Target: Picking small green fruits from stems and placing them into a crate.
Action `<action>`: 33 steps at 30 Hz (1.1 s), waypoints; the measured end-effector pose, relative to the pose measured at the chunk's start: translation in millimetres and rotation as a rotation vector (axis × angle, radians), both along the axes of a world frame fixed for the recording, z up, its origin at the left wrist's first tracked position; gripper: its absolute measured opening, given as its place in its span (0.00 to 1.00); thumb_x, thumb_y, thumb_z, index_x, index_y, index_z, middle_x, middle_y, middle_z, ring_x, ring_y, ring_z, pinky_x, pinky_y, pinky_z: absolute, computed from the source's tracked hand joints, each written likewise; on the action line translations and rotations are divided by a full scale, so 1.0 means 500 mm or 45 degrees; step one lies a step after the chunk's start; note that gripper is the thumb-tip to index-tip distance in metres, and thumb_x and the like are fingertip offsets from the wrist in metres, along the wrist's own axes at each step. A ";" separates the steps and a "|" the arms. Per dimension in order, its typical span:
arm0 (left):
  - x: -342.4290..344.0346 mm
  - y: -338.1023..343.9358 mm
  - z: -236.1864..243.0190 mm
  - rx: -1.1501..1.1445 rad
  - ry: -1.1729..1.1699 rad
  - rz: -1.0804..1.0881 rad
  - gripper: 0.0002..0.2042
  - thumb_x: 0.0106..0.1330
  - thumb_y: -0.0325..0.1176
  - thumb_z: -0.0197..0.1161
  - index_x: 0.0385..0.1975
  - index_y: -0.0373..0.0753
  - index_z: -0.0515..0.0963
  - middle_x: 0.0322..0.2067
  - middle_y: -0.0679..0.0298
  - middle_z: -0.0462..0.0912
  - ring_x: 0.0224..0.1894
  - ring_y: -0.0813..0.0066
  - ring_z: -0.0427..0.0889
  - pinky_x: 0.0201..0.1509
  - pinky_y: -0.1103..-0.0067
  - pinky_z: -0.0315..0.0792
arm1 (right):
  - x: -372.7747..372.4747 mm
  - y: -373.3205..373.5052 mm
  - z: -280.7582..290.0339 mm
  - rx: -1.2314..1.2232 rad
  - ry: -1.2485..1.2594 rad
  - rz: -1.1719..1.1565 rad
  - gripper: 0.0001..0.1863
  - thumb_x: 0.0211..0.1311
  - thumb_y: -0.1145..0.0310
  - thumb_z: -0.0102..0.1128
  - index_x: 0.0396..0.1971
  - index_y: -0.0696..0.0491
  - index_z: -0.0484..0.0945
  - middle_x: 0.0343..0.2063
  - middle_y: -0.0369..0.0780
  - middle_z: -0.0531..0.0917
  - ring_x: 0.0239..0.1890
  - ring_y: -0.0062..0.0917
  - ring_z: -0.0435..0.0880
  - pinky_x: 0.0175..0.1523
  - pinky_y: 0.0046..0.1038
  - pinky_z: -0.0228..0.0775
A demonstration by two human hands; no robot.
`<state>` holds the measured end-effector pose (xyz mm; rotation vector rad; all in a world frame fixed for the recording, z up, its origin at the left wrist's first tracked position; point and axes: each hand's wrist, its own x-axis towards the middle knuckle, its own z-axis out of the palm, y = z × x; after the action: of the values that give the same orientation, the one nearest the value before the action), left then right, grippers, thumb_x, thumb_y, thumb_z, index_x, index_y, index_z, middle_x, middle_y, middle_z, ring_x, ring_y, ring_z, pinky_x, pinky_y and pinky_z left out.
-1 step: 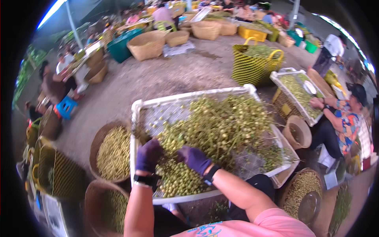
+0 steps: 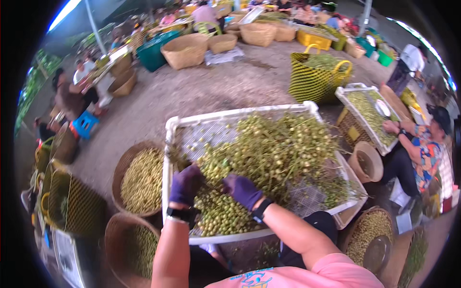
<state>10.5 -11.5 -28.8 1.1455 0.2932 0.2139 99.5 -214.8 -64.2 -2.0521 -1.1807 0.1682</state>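
A white mesh-bottomed tray lies in front of me, heaped with small round green-yellow fruits on thin twigs. Loose fruits gather at its near side. Both my hands wear purple gloves and work over the tray's near left part. My left hand is closed beside the left rim, with dark thin stems showing next to its fingers. My right hand is closed too, a short way to the right, at the edge of the twig heap. What the fingers of either hand pinch is hidden.
Left of the tray stand a basket of pale fruits and a deeper brown basket. At right are a tan bucket, a round basket of fruits and a co-worker at another tray. A yellow-black woven basket stands beyond.
The whole scene sits slightly further right in the picture. Dark stems show more plainly between my hands; both hands stay at nearly the same place over the tray.
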 end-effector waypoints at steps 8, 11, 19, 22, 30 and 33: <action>-0.005 -0.028 0.075 0.210 0.085 0.114 0.09 0.59 0.37 0.60 0.21 0.39 0.77 0.17 0.69 0.74 0.19 0.80 0.70 0.25 0.82 0.63 | 0.008 -0.007 0.081 -0.265 0.003 -0.057 0.29 0.50 0.68 0.67 0.55 0.52 0.72 0.53 0.52 0.74 0.48 0.44 0.80 0.52 0.36 0.74; -0.005 -0.056 0.099 0.271 0.186 0.122 0.07 0.56 0.33 0.61 0.21 0.38 0.78 0.17 0.68 0.76 0.18 0.79 0.72 0.24 0.81 0.65 | 0.014 -0.004 0.127 -0.166 -0.071 -0.014 0.34 0.49 0.65 0.69 0.59 0.52 0.68 0.57 0.52 0.70 0.53 0.46 0.77 0.56 0.36 0.72; 0.013 -0.097 0.088 0.328 0.204 -0.044 0.08 0.59 0.34 0.65 0.30 0.35 0.81 0.22 0.68 0.80 0.22 0.81 0.77 0.24 0.83 0.67 | 0.006 0.018 0.125 0.307 0.030 -0.025 0.19 0.50 0.68 0.67 0.43 0.57 0.79 0.32 0.48 0.81 0.33 0.42 0.82 0.39 0.35 0.74; 0.006 -0.091 0.095 0.279 0.194 -0.085 0.07 0.59 0.34 0.65 0.30 0.36 0.80 0.21 0.68 0.79 0.22 0.81 0.77 0.25 0.83 0.68 | 0.000 0.025 0.107 0.486 0.159 -0.087 0.13 0.54 0.69 0.64 0.39 0.58 0.81 0.28 0.43 0.83 0.28 0.34 0.83 0.36 0.29 0.76; 0.006 -0.057 0.105 0.156 0.110 -0.090 0.09 0.58 0.35 0.62 0.33 0.37 0.78 0.25 0.66 0.80 0.25 0.77 0.77 0.32 0.81 0.70 | 0.052 -0.014 0.078 0.327 0.493 0.083 0.30 0.52 0.62 0.68 0.56 0.53 0.71 0.50 0.48 0.77 0.53 0.36 0.77 0.60 0.34 0.67; 0.007 -0.055 0.102 0.122 0.019 -0.064 0.08 0.59 0.34 0.62 0.33 0.37 0.78 0.26 0.66 0.81 0.26 0.77 0.78 0.31 0.81 0.71 | 0.026 -0.013 0.089 0.169 0.529 0.244 0.27 0.56 0.63 0.63 0.57 0.51 0.72 0.35 0.44 0.84 0.37 0.24 0.82 0.44 0.30 0.72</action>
<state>13.8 -38.8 22.1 1.2485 0.2693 0.1765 112.4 -221.3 -19.5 -1.6821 -1.0892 0.5647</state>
